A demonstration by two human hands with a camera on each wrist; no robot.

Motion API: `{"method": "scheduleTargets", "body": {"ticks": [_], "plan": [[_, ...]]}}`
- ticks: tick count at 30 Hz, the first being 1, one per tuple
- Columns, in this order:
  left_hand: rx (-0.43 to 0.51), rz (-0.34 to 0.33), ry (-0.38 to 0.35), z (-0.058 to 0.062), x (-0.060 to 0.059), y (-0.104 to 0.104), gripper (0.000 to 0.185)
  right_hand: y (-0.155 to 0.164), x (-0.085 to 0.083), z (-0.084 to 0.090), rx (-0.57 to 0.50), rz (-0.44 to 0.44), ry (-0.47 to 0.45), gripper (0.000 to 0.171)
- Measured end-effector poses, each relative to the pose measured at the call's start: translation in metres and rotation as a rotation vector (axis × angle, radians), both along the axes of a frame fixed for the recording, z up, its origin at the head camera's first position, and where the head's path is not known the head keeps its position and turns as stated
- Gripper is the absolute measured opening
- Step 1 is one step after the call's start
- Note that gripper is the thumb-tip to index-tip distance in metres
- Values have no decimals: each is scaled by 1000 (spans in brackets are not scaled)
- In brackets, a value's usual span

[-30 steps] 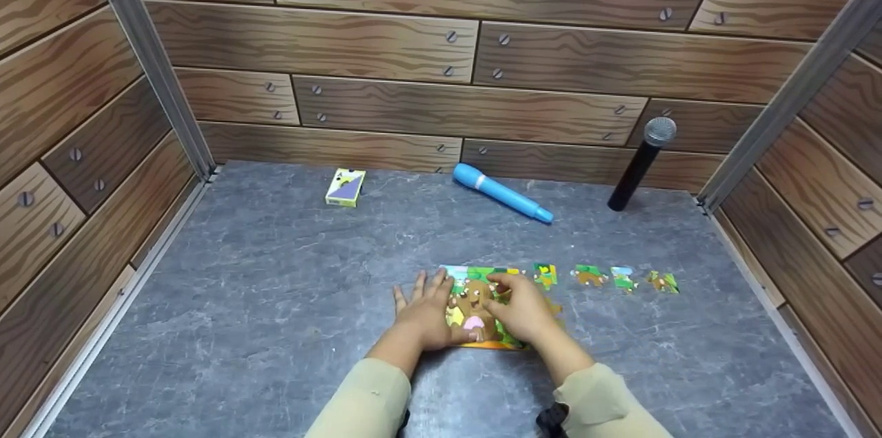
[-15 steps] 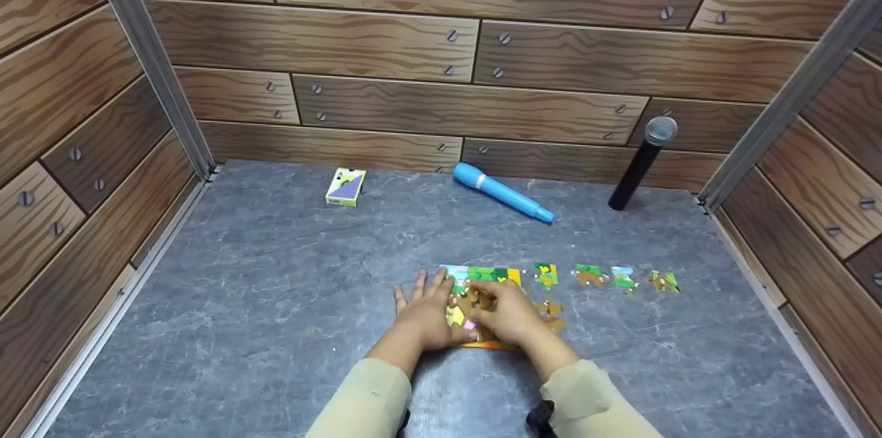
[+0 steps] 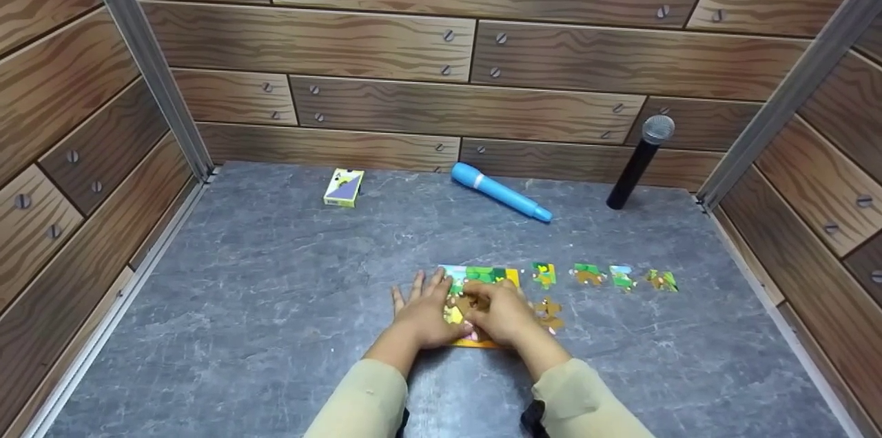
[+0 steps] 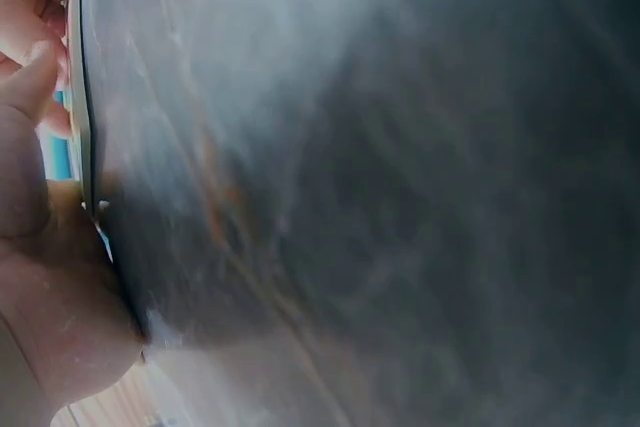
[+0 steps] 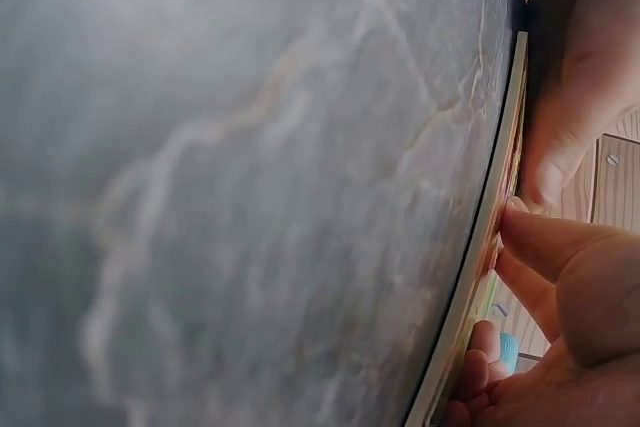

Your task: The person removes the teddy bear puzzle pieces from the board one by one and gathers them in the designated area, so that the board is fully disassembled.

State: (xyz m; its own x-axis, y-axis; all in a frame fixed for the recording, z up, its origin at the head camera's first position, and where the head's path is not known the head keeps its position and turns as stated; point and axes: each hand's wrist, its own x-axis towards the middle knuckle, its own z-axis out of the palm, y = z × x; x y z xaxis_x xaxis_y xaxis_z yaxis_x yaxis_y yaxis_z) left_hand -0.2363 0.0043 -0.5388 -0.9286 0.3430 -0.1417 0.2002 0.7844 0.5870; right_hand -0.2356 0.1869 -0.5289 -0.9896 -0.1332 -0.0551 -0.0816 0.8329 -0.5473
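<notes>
- The left hand lies flat with fingers spread on the left part of the colourful cardboard jigsaw board, apparently pinning it in place on the grey stone-patterned tabletop.
- The right hand presses curled fingertips onto the board's middle; whether it pinches a piece I cannot tell.
- Four loose puzzle pieces lie in a row just right of the board, and another loose brown piece beside the right hand.
- At the back lie a small card box and a blue plastic torch; a black microphone leans on the wood-plank walls.

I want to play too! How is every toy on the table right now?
puzzle board: flat, partly filled, under both hands
left hand: flat on board
right hand: fingers pressing a piece
loose pieces: lying in a row
blue pen: lying down
microphone: leaning on wall
card box: lying flat
</notes>
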Motion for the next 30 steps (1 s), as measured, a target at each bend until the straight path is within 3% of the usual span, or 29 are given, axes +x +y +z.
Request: {"method": "scheduleTargets", "body": {"ticks": [6,16,30], "plan": [[-15,7,2,-4,-1,2,103,-1,-1,2,-21,-5,-25,42],[-19,9,-2,1,2,1,104,-6,-5,7,-39,-39,-72,43],[3,19,11,1,2,1,106,-7,-4,6,-74,-63,-23,37]]}}
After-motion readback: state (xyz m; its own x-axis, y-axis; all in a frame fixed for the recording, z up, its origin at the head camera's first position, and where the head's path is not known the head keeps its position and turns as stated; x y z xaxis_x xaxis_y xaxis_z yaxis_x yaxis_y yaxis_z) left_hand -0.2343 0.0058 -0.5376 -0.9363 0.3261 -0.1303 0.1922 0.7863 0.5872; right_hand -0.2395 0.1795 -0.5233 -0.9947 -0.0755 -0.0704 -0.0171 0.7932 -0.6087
